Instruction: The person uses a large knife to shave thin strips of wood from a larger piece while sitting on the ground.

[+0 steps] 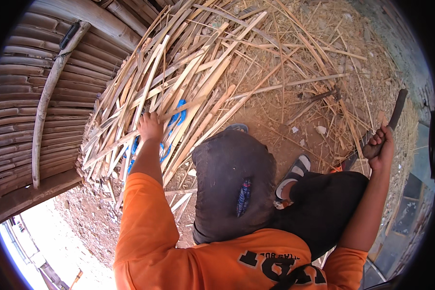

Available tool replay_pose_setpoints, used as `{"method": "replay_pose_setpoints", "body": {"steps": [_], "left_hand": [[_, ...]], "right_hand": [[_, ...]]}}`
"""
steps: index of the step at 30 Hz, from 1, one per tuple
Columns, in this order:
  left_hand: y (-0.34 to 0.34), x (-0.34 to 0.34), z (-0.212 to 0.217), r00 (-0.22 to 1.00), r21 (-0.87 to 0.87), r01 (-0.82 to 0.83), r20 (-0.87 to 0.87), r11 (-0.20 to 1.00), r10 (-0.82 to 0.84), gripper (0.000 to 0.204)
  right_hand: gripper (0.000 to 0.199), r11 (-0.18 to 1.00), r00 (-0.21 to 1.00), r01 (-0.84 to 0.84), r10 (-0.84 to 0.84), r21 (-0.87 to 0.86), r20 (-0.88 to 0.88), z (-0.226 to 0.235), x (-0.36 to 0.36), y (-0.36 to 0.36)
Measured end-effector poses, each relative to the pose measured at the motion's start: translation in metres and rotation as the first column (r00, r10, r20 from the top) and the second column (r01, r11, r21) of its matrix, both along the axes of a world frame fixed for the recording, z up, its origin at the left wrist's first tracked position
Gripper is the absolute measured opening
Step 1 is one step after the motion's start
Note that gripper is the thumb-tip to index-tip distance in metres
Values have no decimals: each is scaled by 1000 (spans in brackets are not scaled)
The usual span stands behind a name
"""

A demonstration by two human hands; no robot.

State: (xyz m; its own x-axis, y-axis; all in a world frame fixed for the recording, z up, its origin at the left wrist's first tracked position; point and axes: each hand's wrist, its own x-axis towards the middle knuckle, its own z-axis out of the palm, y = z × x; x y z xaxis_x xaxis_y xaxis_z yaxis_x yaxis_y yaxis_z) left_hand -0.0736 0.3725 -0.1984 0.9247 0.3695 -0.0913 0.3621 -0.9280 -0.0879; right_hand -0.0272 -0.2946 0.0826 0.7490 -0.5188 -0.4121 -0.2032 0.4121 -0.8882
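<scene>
My left hand [151,127] reaches into a heap of split bamboo strips [210,79] on the left, its fingers bent over one pale bamboo strip [112,145]. Blue cord [178,115] winds among the strips beside that hand. Out to the right, my right hand [381,146] is raised and closed around the handle of a long, dark machete [398,107]. Its blade points up and away from me. The fingertips of my left hand are partly hidden among the strips.
A slatted bamboo wall [53,92] with a pole across it rises at the left. Loose strips and shavings [324,58] litter the dirt ground ahead. My bent knees, in dark trousers [234,179], are in the middle, with a sandalled foot [297,169] beside them.
</scene>
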Motion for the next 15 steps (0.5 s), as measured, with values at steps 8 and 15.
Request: {"method": "replay_pose_setpoints", "body": {"steps": [8,15], "left_hand": [[22,39,7,886,80,-196,442,977,141,50],[-38,-29,-41,978,-210,148,-116,966,-175,34]], "right_hand": [[26,998,996,-59,56,-32,-69,-9,4,2],[20,993,995,-100,98,-69,-29,-11,5,7]]}}
